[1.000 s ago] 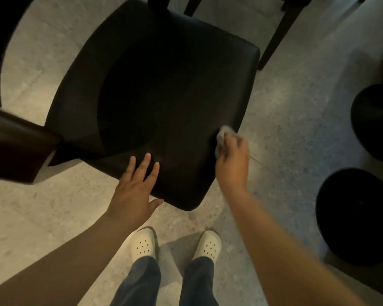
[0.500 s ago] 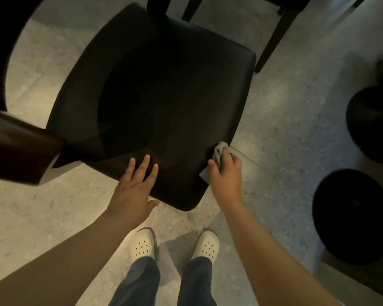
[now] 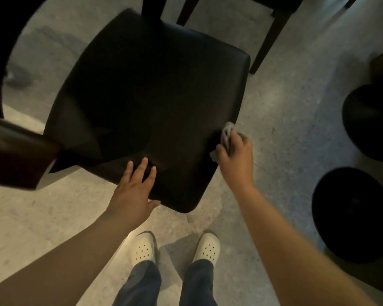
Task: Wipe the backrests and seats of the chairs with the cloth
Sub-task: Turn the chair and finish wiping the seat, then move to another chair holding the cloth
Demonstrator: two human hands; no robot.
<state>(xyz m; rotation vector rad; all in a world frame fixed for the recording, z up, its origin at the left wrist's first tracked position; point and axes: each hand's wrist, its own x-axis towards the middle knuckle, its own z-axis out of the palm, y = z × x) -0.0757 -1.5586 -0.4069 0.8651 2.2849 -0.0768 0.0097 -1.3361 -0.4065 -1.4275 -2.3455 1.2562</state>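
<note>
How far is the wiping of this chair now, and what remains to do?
Done: cannot tell; the dark seat shows no clear wiped trace. In hand: the right hand grips the cloth against the seat's right edge, while the left hand rests flat on the front edge. To do: no backrest is being wiped in this view, and another chair stands behind, only its legs showing.

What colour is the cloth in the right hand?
Light grey crumpled cloth, best in head view.

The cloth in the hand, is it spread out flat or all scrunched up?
Scrunched up. The cloth shows as a small grey wad gripped in the right hand at the seat edge.
</note>
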